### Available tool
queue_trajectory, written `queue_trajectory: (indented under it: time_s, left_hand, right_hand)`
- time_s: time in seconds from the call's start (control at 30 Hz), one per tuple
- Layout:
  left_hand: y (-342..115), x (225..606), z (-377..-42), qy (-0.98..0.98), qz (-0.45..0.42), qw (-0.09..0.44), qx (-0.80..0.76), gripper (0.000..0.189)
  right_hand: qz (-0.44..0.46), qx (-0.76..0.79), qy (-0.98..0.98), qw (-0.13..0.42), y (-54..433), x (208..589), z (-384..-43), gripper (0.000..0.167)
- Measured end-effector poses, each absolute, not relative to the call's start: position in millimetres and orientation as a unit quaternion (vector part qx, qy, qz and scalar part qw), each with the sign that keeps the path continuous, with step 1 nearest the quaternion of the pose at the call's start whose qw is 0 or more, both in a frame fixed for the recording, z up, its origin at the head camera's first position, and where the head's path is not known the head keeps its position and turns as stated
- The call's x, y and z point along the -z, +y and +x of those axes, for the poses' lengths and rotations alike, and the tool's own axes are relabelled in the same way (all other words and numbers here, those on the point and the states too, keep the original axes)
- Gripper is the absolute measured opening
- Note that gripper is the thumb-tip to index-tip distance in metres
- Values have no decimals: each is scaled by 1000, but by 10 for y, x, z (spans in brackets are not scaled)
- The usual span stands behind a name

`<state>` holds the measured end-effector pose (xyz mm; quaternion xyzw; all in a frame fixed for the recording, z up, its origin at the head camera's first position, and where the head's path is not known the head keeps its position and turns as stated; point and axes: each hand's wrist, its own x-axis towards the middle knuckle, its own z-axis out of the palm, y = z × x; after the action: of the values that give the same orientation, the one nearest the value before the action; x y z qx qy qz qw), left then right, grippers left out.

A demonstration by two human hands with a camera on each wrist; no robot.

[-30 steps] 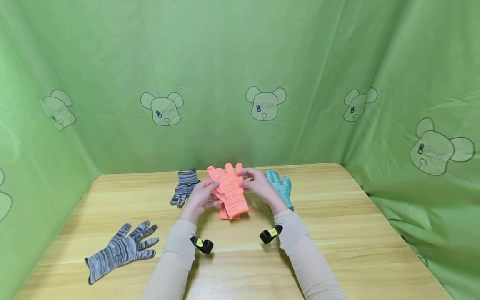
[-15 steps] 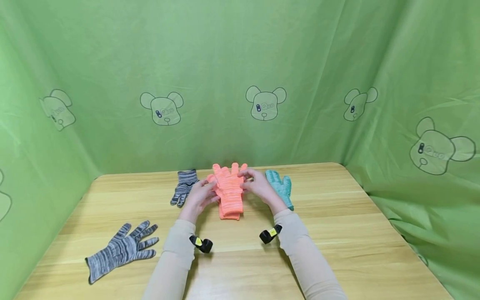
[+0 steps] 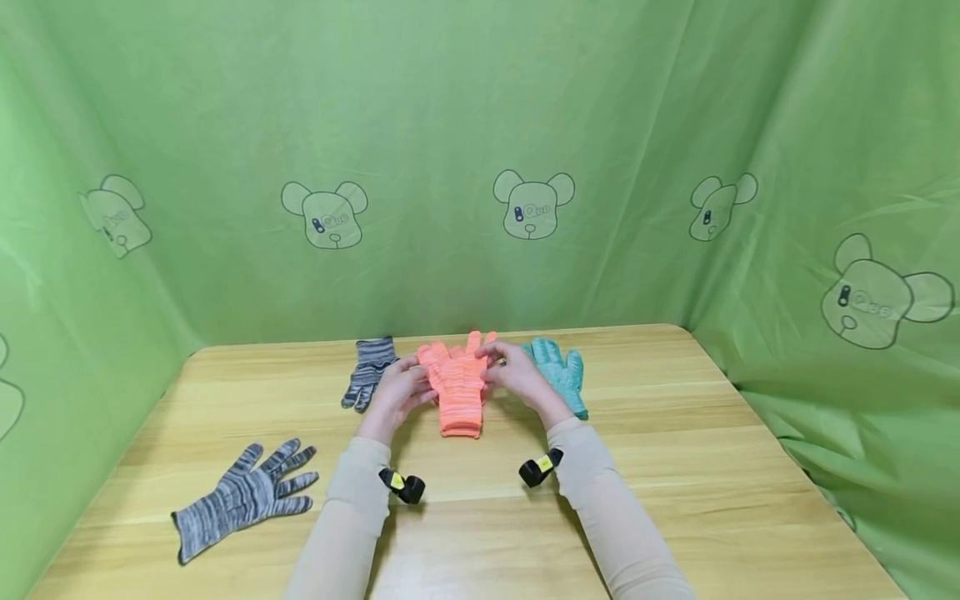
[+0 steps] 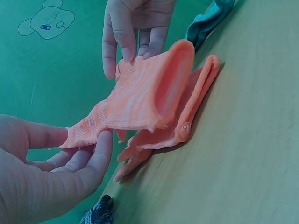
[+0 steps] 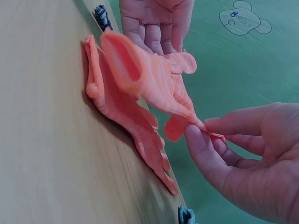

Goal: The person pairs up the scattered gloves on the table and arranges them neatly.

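What 2 hands (image 3: pixel 395 392) (image 3: pixel 519 377) pinch is 1 glove (image 3: pixel 460 390)

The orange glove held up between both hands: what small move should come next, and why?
I'd probably lower the upper orange glove straight down onto the lower orange glove. The left hand and right hand pinch the upper one at opposite sides, the wrist views show a gap beneath it, and in the head view their cuffs nearly line up.
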<state>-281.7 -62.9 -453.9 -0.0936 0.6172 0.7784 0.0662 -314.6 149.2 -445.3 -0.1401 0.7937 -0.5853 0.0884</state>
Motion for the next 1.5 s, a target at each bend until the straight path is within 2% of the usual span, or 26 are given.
queue_trajectory:
  time_s: [0.4, 0.73, 1.03, 1.33, 1.5]
  left_hand:
    - [-632, 4562, -2806, 624, -97, 72, -772, 39]
    - [-622, 4553, -2786, 636, -107, 84, -760, 56]
    - [-623, 4575, -2800, 662, -90, 100, -737, 37]
    - [-643, 4541, -2781, 684, -95, 97, -716, 38]
    - [-649, 4551, -2791, 692, -99, 111, -707, 40]
  right_hand:
    - [-124, 574, 800, 120, 1517, 4532, -3185, 38]
    - [-95, 566, 808, 136, 1529, 4602, -3221, 33]
    - [-104, 538, 826, 131, 1531, 4618, -3234, 32]
    - [-118, 496, 855, 97, 1557, 4609, -3229, 33]
    - [-127, 488, 858, 99, 1564, 4612, -3231, 32]
